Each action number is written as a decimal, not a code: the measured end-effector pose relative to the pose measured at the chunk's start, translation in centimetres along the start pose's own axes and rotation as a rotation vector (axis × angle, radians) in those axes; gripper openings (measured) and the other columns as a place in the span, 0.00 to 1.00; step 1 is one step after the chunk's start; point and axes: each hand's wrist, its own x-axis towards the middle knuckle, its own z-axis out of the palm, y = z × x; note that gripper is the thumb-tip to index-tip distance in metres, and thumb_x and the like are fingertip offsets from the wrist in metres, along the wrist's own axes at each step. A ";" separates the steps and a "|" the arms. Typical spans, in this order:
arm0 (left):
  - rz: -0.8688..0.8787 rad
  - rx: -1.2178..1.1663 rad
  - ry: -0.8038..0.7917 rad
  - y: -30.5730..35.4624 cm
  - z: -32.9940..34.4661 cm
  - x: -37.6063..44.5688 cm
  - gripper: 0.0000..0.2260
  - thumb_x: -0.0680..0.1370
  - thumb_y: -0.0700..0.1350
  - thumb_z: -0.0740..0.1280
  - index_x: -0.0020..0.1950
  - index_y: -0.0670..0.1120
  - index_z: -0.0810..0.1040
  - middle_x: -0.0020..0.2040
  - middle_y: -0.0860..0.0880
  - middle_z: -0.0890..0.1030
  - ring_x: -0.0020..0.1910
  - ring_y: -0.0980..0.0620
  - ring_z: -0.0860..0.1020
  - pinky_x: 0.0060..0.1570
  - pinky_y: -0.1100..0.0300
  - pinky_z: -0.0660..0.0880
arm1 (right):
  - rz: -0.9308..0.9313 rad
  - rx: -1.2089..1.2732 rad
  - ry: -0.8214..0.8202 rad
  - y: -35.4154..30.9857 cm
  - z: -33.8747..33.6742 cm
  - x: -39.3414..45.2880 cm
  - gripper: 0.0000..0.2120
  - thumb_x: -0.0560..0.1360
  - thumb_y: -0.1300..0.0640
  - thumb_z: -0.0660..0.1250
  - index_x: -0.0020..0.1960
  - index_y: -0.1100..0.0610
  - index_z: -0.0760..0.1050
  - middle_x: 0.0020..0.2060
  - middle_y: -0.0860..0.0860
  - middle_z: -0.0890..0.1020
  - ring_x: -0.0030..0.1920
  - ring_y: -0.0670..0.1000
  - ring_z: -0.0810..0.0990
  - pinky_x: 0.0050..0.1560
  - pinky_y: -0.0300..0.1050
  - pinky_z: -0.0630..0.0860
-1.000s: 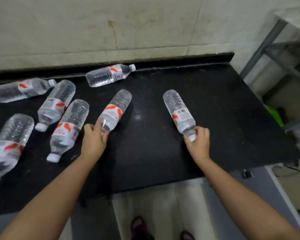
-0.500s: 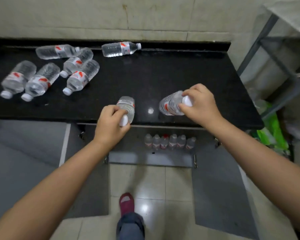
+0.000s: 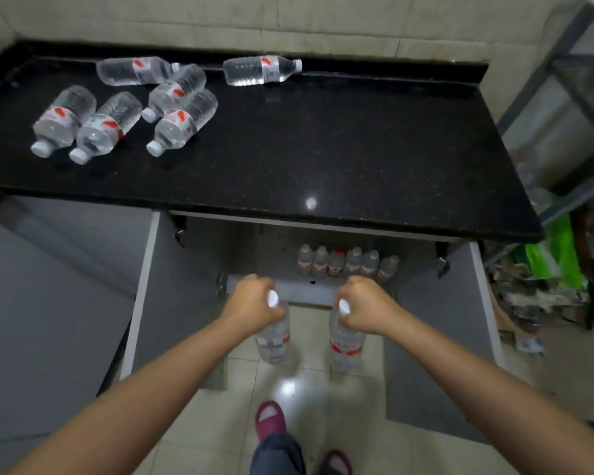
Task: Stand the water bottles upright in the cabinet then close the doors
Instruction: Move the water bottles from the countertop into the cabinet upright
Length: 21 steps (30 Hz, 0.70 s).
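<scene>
My left hand (image 3: 252,303) grips a clear water bottle (image 3: 274,341) by its neck, hanging upright above the floor. My right hand (image 3: 366,308) holds a second water bottle (image 3: 346,347) the same way. Both hang just in front of the open cabinet (image 3: 288,293) under the black counter (image 3: 323,159). Inside the cabinet a row of several bottles (image 3: 347,262) stands upright at the back right. Several more bottles (image 3: 182,114) lie on their sides at the counter's far left, and one (image 3: 261,70) lies against the back wall.
The left cabinet door (image 3: 144,289) and right cabinet door (image 3: 484,303) swing out wide open on either side of my arms. A metal rack (image 3: 570,97) and green bags (image 3: 556,258) crowd the right. My feet in red slippers (image 3: 270,418) stand on the tiled floor.
Both hands have lifted their bottles off the counter, turned them upright and lowered them in front of the open cabinet. The view has pulled back and down.
</scene>
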 end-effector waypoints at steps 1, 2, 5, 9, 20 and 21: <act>-0.003 0.006 -0.049 -1.0 1.1 0.7 0.13 0.71 0.43 0.69 0.54 0.39 0.79 0.52 0.42 0.79 0.57 0.43 0.76 0.54 0.59 0.72 | 0.029 0.009 -0.036 0.1 1.5 0.8 0.13 0.72 0.63 0.65 0.55 0.60 0.79 0.51 0.57 0.75 0.58 0.57 0.76 0.53 0.43 0.73; 0.000 0.015 -0.093 -1.9 2.1 1.6 0.13 0.71 0.43 0.69 0.54 0.40 0.79 0.55 0.41 0.79 0.58 0.43 0.76 0.55 0.59 0.72 | 0.059 0.016 -0.065 0.3 3.0 1.7 0.14 0.72 0.64 0.65 0.57 0.60 0.78 0.53 0.58 0.75 0.59 0.57 0.75 0.54 0.42 0.73; 0.000 0.059 -0.184 -4.1 4.9 4.9 0.13 0.71 0.40 0.68 0.55 0.41 0.78 0.59 0.41 0.78 0.59 0.43 0.75 0.55 0.58 0.72 | 0.127 0.041 -0.122 1.2 7.1 4.8 0.16 0.73 0.65 0.64 0.60 0.61 0.75 0.61 0.58 0.72 0.62 0.56 0.72 0.60 0.42 0.71; -0.035 0.121 -0.221 -6.7 8.9 10.1 0.14 0.72 0.38 0.67 0.57 0.40 0.77 0.59 0.41 0.75 0.61 0.43 0.73 0.57 0.58 0.72 | 0.169 0.102 -0.097 2.8 12.0 9.5 0.19 0.74 0.66 0.64 0.64 0.61 0.73 0.62 0.58 0.71 0.65 0.55 0.69 0.63 0.41 0.68; 0.049 0.192 -0.056 -15.1 23.4 28.3 0.15 0.70 0.40 0.70 0.57 0.40 0.78 0.57 0.37 0.78 0.60 0.40 0.75 0.56 0.57 0.71 | 0.124 0.055 0.121 11.3 26.6 28.3 0.16 0.72 0.68 0.62 0.59 0.63 0.76 0.59 0.60 0.75 0.61 0.59 0.73 0.59 0.43 0.73; 0.068 0.212 -0.034 -15.8 24.3 29.7 0.15 0.70 0.41 0.70 0.57 0.40 0.78 0.56 0.38 0.79 0.60 0.41 0.75 0.56 0.58 0.71 | 0.108 0.038 0.155 12.0 27.5 29.6 0.15 0.73 0.67 0.63 0.59 0.63 0.76 0.59 0.60 0.75 0.61 0.59 0.73 0.58 0.44 0.73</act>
